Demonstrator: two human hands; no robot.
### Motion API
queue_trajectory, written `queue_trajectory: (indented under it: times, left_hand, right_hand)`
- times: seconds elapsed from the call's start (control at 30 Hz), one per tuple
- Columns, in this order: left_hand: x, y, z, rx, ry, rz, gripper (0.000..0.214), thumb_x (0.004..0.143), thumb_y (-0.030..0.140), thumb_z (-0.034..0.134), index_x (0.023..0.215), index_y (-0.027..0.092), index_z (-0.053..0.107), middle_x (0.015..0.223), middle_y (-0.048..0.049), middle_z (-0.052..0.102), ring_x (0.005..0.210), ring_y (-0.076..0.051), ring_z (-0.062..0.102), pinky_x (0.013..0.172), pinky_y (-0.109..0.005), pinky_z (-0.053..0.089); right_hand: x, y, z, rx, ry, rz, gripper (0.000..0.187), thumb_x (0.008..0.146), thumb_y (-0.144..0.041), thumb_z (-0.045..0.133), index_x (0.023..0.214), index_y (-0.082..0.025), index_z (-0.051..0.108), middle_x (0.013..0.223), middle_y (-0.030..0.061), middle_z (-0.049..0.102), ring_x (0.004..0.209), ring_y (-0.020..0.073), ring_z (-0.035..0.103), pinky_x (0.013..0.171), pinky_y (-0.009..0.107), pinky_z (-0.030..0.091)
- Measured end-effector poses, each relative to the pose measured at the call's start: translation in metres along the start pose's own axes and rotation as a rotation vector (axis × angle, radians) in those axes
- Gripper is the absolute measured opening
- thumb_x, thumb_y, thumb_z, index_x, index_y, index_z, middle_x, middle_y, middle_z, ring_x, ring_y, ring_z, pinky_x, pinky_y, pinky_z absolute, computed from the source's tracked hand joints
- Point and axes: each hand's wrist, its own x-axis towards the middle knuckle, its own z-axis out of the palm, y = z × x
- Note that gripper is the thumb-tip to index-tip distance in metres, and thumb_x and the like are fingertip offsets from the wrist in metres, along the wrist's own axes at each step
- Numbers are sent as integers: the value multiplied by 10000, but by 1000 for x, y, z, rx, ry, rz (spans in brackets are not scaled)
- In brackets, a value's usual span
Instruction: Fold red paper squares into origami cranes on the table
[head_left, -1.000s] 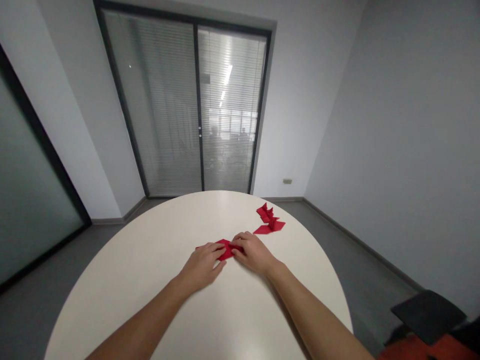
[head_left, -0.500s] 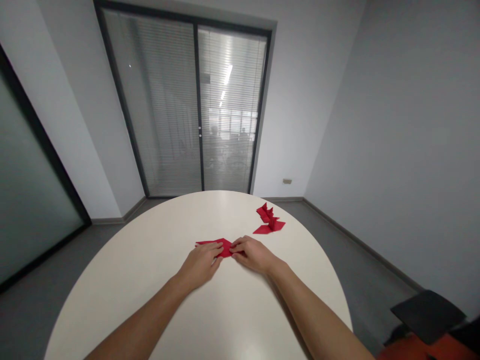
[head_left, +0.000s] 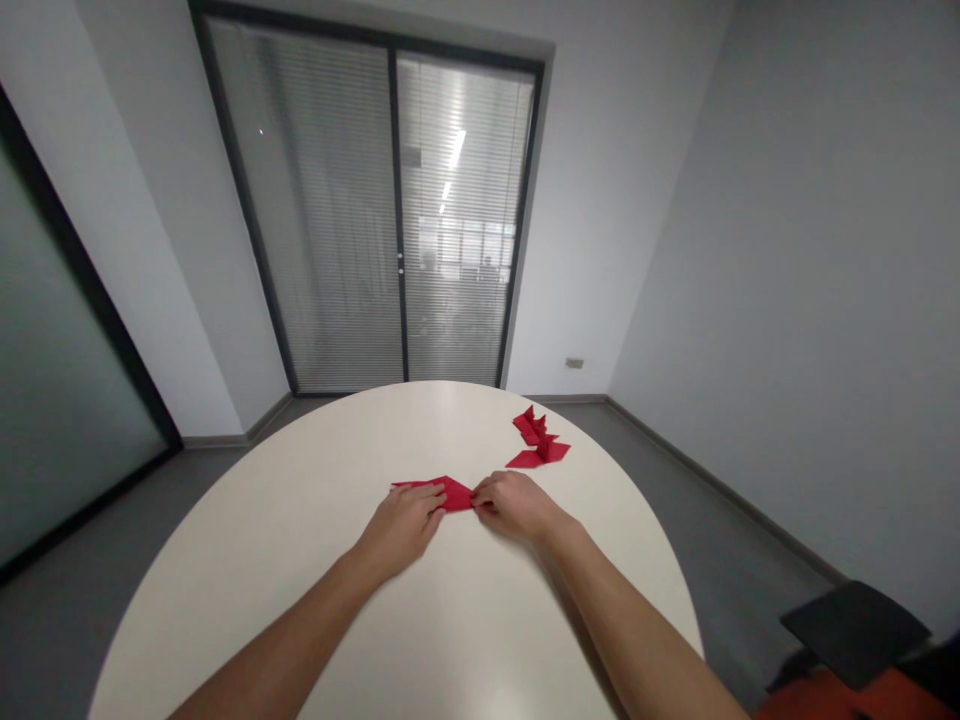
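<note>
A folded piece of red paper (head_left: pixel 456 494) lies on the white round table (head_left: pixel 420 640), narrowing to a point at each end. Across its left part rests my left hand (head_left: pixel 403 525), fingers laid flat and pressing the paper down, the thumb along the near edge. My right hand (head_left: pixel 514 505) pinches the paper's right tip between thumb and fingers, which cover that tip. Farther back on the right are several red folded paper pieces (head_left: pixel 541 452) with raised points, grouped close together and apart from my hands.
The table's curved edge falls off to grey floor on both sides. At the lower right is a black and orange chair (head_left: pixel 855 632). Beyond the table stands a glass partition with blinds (head_left: pixel 337 220), and a wall socket (head_left: pixel 574 363) sits low on the white wall.
My right hand has slid slightly to the right along the paper to its tip, baring more of the red surface between my hands. The left hand has hardly moved.
</note>
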Motion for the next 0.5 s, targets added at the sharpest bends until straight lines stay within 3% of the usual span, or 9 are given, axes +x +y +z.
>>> queue_trajectory:
  times: [0.27,0.5]
  left_hand:
    - [1,0,0,12,-5,-26,324,980,250,458,1180,224,711,1322,-63,664,1203,-253,628,1049,-434,447]
    - [3,-3,0,-22,38,-41,326,999,258,429,1137,213,720,1190,-71,734,1087,-243,678,971,-396,475]
  right_hand:
    - [-3,6,-3,-13,-13,42,232,828,-113,540,819,-186,760,881,73,742,826,197,654,726,262,424]
    - [-3,5,0,58,12,101,218,842,-149,546,866,-192,758,912,65,739,837,193,653,761,260,436]
